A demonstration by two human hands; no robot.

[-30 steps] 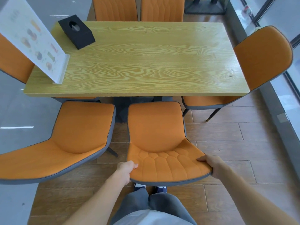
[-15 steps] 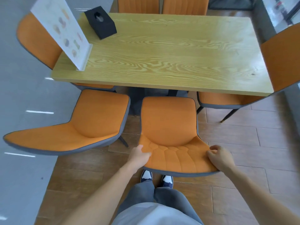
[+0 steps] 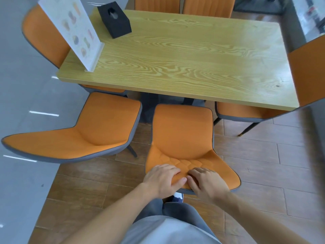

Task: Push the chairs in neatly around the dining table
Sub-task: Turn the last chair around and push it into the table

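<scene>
At the far left, an orange upholstered chair with grey piping (image 3: pixel 42 32) stood at the short end of the light wood-grain desk (image 3: pixel 184 64), its seat tucked under the edge. In front of it, a second orange chair with a grey shell (image 3: pixel 84 138) stood near the long edge but turned askew, its backrest swung out to the left over the grey floor and its seat clear of the desk. On the desk's left part stood a white laminated menu card in a clear stand (image 3: pixel 77 30), and just beyond it a black cube-shaped tissue box (image 3: pixel 115 20).

In the middle, the orange quilted-back chair (image 3: pixel 182 134) faced the desk, the front of its seat just short of the long edge, not yet under it. The left hand (image 3: pixel 162 179) was clamped over the top of its backrest, fingers (image 3: pixel 173 170) on the front and thumb wrapped over the rim. The right hand (image 3: pixel 204 182) gripped the same rim just beside it, the two nearly touching.

Two more orange chair backs (image 3: pixel 182 4) showed at the far side. On the right, another orange chair (image 3: pixel 306 73) sat angled at the corner, seat partly under the desk.
</scene>
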